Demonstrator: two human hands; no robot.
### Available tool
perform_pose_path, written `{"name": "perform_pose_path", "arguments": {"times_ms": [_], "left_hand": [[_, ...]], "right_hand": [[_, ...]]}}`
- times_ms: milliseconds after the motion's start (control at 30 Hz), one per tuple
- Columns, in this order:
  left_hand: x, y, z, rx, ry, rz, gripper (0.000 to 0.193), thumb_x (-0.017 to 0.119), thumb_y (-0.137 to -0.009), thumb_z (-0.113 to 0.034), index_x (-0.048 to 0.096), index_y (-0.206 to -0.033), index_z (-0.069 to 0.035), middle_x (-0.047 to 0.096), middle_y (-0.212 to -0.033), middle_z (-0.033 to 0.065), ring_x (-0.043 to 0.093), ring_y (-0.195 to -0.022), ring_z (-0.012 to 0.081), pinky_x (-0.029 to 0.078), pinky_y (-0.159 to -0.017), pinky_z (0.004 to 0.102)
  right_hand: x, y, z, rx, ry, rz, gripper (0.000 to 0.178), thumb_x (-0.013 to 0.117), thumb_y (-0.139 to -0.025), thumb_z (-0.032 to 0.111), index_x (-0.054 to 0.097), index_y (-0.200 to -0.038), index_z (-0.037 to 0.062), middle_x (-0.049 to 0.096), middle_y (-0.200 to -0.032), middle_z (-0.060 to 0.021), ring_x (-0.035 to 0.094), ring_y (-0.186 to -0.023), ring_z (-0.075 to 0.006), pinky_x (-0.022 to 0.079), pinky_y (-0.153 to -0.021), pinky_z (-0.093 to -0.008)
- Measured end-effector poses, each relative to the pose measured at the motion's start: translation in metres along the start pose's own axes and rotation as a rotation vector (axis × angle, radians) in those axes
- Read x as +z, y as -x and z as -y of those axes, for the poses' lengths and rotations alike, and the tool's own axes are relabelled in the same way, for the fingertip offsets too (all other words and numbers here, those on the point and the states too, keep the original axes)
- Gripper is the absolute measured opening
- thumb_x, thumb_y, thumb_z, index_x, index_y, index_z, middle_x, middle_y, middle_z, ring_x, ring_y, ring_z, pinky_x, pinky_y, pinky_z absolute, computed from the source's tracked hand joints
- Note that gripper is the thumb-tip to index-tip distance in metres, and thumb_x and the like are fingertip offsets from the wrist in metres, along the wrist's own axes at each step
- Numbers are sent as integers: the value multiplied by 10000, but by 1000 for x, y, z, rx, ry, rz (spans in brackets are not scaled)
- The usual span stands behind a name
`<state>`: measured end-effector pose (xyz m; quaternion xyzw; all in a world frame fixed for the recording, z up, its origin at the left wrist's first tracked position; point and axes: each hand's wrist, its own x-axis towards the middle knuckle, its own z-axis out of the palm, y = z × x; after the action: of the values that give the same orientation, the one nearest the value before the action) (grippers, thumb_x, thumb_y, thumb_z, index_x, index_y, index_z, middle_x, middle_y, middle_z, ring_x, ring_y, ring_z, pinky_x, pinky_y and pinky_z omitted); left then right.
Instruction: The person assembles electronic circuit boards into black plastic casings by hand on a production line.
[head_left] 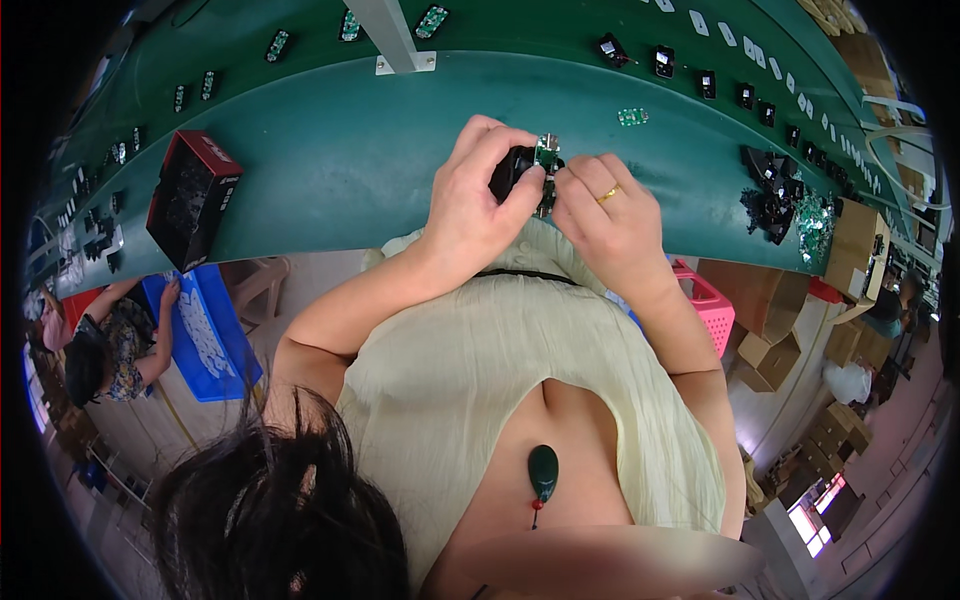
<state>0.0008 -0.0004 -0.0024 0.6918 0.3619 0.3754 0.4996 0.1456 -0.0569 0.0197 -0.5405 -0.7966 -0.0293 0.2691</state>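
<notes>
Over the green work table, my left hand (468,195) grips a black plastic housing (511,172), with its thumb pressed near a small green circuit board (546,150). The board stands at the housing's right side, and silvery metal parts show at its end. My right hand (622,222), a ring on one finger, is closed with its fingertips against the right side of these parts. Whether it pinches something small of its own is hidden by the fingers. A loose green circuit board (633,117) lies on the table beyond my right hand.
An open red-and-black box (190,200) stands at the left. Black housings (770,180), a pile of small green parts (815,222) and a cardboard box (858,250) are at the right. Boards and housings line the conveyor belt (520,30) behind a metal post (388,35). A co-worker sits lower left.
</notes>
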Motion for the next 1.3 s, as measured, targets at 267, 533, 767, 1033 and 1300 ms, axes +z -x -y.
{"name": "perform_pose_path", "arguments": {"times_ms": [267, 533, 767, 1033, 1300], "left_hand": [[3, 1, 5, 3, -37, 26, 197, 579, -719, -48, 542, -911, -24, 475, -857, 106, 532, -726, 238, 451, -626, 312], [2, 1, 10, -37, 74, -12, 193, 581, -720, -37, 536, -907, -18, 449, -809, 89, 498, -698, 204, 428, -599, 294], [3, 3, 10, 33, 9, -3, 179, 582, -724, -27, 541, -898, -21, 448, -806, 85, 493, -671, 190, 422, -572, 277], [17, 4, 13, -202, 507, -40, 266, 540, -848, -108, 433, -1075, -19, 490, -901, 57, 499, -756, 109, 429, -642, 247], [0, 5, 21, -140, 403, 182, 314, 436, -851, -26, 372, -1158, -15, 476, -1067, 95, 527, -896, 144, 434, -791, 265]], "right_hand": [[-8, -7, 0, -96, -6, 171, 230, 583, -572, 34, 495, -785, 32, 436, -731, -62, 479, -659, -211, 452, -511, -287], [3, -4, -5, -11, -91, 51, 266, 619, -558, -6, 494, -790, 27, 479, -778, -68, 505, -691, -224, 455, -538, -303], [12, 6, -10, 1, -161, -2, 295, 626, -562, -16, 511, -830, 27, 493, -786, -78, 515, -677, -242, 456, -547, -310], [15, 14, 2, 600, -564, -195, 264, 605, -782, 33, 479, -1013, 14, 540, -767, -68, 560, -625, -112, 418, -457, -218], [6, 18, -4, 905, -1113, -177, 221, 525, -837, 10, 406, -1024, 10, 552, -712, -50, 556, -556, -124, 395, -504, -199]]}}
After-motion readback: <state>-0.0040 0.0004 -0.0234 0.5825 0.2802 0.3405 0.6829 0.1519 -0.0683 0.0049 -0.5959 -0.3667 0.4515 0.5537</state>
